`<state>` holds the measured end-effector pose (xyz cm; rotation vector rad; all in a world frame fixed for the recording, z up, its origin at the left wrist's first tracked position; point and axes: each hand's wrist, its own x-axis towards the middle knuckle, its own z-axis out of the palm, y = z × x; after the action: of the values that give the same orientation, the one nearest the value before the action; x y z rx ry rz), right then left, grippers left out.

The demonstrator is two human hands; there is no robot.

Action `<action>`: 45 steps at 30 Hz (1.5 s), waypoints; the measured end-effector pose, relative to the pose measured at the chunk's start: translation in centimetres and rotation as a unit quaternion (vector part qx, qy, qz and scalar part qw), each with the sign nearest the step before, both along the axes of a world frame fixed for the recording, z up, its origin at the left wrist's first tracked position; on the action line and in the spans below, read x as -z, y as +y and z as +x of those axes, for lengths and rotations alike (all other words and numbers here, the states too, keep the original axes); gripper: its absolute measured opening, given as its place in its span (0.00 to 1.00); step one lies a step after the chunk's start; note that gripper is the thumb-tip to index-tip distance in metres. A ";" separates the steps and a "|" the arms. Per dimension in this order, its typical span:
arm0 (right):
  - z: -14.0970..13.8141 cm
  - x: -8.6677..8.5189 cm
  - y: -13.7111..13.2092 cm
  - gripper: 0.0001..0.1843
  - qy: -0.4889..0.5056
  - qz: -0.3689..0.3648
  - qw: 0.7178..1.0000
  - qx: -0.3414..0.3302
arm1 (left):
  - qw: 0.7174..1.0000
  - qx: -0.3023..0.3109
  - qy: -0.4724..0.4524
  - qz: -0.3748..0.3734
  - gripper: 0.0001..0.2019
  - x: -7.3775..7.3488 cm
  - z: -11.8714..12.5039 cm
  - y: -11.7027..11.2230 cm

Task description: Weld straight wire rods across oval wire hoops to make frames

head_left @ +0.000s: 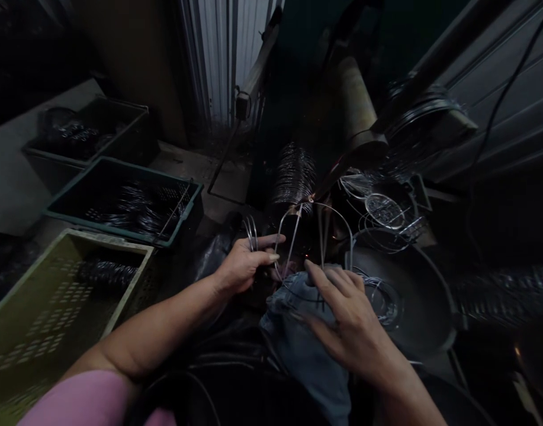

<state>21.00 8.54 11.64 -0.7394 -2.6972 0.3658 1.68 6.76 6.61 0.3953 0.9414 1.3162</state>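
My left hand (247, 263) is closed on a small bunch of bent wire loops (251, 231), thumb and forefinger pointing right. My right hand (346, 322) rests on a grey-blue cloth (298, 343) over my lap, fingers curled around thin wire; it steadies a wire frame (318, 234) of curved hoops. The top of that frame touches a welding tip (313, 196), where a few small sparks show. A stack of finished wire pieces (293, 174) stands just behind the frame.
Three plastic crates lie at the left: a pale green one (53, 296), a dark green one (124, 201) with wire parts, another behind (89, 133). A round dark pan (408, 296) with wire rings sits at the right. Wire coils (502, 293) and machine parts fill the right side.
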 end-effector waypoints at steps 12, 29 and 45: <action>-0.1 2.6 -0.1 0.21 -0.108 0.029 0.993 -0.030 | 0.999 -0.009 0.052 -0.009 0.23 0.7 -3.3 -3.6; -0.6 1.2 3.0 0.20 -0.135 0.033 0.988 -0.074 | 0.999 -0.019 0.034 -0.008 0.24 0.6 -3.8 -1.8; -0.7 -0.4 5.0 0.18 -0.147 0.024 0.982 -0.114 | 1.000 -0.019 0.010 0.003 0.23 0.2 -3.5 -0.7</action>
<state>20.30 13.50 12.07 -0.5049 -3.0702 0.2590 -1.82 6.10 6.43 0.3983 0.9659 1.3528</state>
